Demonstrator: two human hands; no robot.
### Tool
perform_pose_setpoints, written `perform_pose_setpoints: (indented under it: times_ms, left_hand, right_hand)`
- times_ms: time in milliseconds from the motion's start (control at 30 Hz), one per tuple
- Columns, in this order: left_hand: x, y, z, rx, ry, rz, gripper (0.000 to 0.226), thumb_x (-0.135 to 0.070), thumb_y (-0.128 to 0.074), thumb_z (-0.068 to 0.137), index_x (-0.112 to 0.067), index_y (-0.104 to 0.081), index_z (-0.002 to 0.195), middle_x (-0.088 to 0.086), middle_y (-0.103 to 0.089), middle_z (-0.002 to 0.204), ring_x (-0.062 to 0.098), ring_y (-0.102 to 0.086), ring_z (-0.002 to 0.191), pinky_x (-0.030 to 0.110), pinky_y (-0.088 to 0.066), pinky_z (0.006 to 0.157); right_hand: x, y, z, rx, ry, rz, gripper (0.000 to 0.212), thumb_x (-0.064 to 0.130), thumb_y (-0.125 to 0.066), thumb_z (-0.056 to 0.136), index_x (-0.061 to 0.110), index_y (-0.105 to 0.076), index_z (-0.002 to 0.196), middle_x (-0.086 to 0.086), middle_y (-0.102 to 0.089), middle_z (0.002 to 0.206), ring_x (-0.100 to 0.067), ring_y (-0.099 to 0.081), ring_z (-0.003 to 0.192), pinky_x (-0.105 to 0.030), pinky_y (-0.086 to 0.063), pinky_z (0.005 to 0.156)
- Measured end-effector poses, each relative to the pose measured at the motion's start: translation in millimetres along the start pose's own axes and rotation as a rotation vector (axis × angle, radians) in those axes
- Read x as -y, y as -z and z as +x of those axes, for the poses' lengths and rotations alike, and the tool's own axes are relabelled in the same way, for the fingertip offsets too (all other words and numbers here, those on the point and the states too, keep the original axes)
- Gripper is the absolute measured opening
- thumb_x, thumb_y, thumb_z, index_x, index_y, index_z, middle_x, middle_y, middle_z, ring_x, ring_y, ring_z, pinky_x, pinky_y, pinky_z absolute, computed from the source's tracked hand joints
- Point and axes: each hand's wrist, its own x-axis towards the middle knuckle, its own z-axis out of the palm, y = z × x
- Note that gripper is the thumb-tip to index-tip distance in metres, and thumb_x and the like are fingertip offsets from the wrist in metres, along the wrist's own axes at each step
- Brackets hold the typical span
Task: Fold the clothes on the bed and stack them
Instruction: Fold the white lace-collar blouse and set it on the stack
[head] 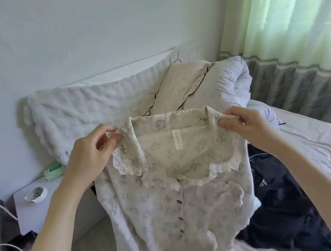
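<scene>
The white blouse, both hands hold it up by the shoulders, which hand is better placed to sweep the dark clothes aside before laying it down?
Probably the right hand. The dark clothes lie on the bed directly beneath it, while the left hand pinches the white blouse on the far side, over the bed's edge.

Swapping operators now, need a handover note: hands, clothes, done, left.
Left hand and right hand each pinch a shoulder of the cream lace-collared button-front blouse, holding it up over the white-sheeted bed.
Dark navy crumpled garment lies unfolded on the bed, right of the blouse.
Done: no folded stack visible.
Left: fold blouse, fold navy garment, stack both.
</scene>
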Motion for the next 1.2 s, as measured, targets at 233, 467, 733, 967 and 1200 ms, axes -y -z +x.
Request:
perform_pose_setpoints:
  times_ms: [233, 467, 733, 967, 1200]
  left_hand:
    - [-60, 34, 41, -0.101, -0.142, -0.086, 0.002, -0.043, -0.062, 0.079, -0.044, -0.061, 0.081, -0.009, -0.048, 0.056, 0.004, -0.039, 0.049, 0.008, -0.030, 0.050]
    - [-107, 58, 61, -0.190, -0.242, -0.072, 0.011, -0.030, -0.064, 0.082, -0.039, -0.059, 0.081, 0.006, -0.049, 0.059, 0.009, -0.041, 0.054, 0.010, -0.033, 0.053]
    - [-115, 58, 68, -0.225, -0.315, -0.062, 0.007, -0.042, -0.058, 0.077, -0.037, -0.057, 0.083, 0.001, -0.052, 0.067, 0.008, -0.040, 0.052, 0.012, -0.033, 0.052]
    - [-53, 4, 87, -0.006, -0.191, 0.102, 0.019, -0.055, -0.045, 0.081, -0.039, -0.054, 0.087, 0.013, -0.063, 0.067, 0.030, -0.058, 0.060, 0.039, -0.045, 0.060]
    - [64, -111, 130, 0.186, -0.042, 0.417, 0.023, -0.045, -0.039, 0.096, -0.026, -0.051, 0.103, -0.011, -0.048, 0.052, 0.010, -0.047, 0.044, 0.023, -0.027, 0.045]
  right_hand:
    - [71, 55, -3, -0.003, 0.071, 0.113, 0.024, 0.042, -0.070, 0.070, 0.021, -0.071, 0.078, -0.024, -0.062, 0.080, -0.026, -0.055, 0.072, -0.047, -0.045, 0.075]
    - [116, 82, 2, -0.188, 0.252, -0.095, 0.021, 0.057, -0.062, 0.064, 0.038, -0.064, 0.074, 0.009, -0.063, 0.066, -0.009, -0.054, 0.060, -0.026, -0.046, 0.059]
    - [122, 88, 3, -0.435, 0.405, -0.296, 0.029, 0.057, -0.057, 0.072, 0.029, -0.058, 0.081, 0.003, -0.057, 0.067, -0.016, -0.049, 0.063, -0.024, -0.036, 0.053]
    - [44, 66, 38, -0.326, 0.221, -0.351, 0.035, 0.056, -0.058, 0.075, 0.023, -0.064, 0.084, 0.006, -0.064, 0.070, -0.003, -0.054, 0.062, -0.027, -0.043, 0.058]
    - [-114, -3, 119, -0.041, -0.069, -0.470, 0.026, 0.047, -0.056, 0.088, 0.022, -0.059, 0.089, 0.000, -0.062, 0.068, -0.021, -0.058, 0.065, -0.036, -0.047, 0.058]
